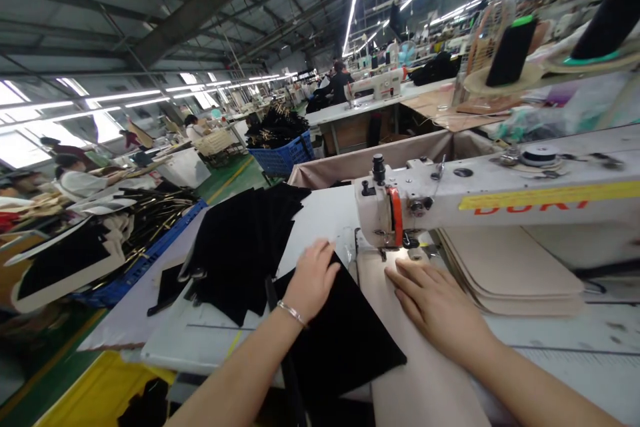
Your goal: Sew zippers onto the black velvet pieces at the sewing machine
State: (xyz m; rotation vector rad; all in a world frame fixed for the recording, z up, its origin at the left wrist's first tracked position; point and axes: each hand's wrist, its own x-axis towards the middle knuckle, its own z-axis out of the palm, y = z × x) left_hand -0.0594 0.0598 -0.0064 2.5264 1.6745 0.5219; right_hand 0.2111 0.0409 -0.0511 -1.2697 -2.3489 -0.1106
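My left hand (313, 280) rests palm down on a black fabric piece (345, 333) lying on the sewing table, its fingers curled over the piece's upper edge. Flat on a beige fabric piece (425, 380) lies my right hand (435, 303), fingers stretched toward the needle area of the white sewing machine (500, 197). The black piece lies beside the beige one. A pile of black fabric pieces (240, 247) lies to the left of my left hand.
A stack of beige pieces (505, 273) sits under the machine arm. Thread cones (510, 50) stand behind the machine. Blue crates (130, 267) of black parts stand left and behind. Other workers sit at far tables (75, 180).
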